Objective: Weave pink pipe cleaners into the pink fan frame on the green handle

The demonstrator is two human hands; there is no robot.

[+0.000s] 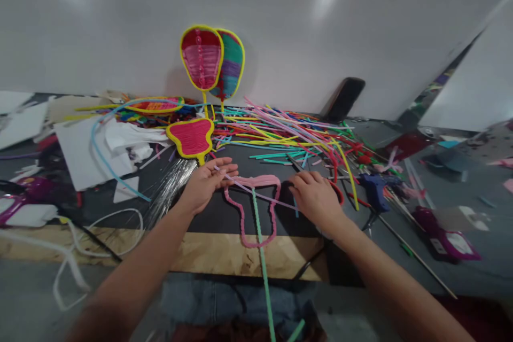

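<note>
My left hand (205,186) is closed, pinching one end of a lilac pipe cleaner (276,201). This strip slants across a pink fuzzy frame (242,219) with a wound band along its top. A mint-green stem (258,230) runs down the frame's middle and past the table edge toward my lap. My right hand (316,197) is curled over what look like scissors (295,163); a dark blade shows beyond the fingers and a red loop to their right. Its grip is partly hidden. The lilac strip's far end lies close to that hand.
Behind lie many loose pipe cleaners (276,128) and finished yellow-rimmed fans (201,59). A phone (344,99) leans on the white board. At right are a blue glue gun (374,192) and a purple device (444,238). White cable (108,251) and silvery strands (170,192) lie left.
</note>
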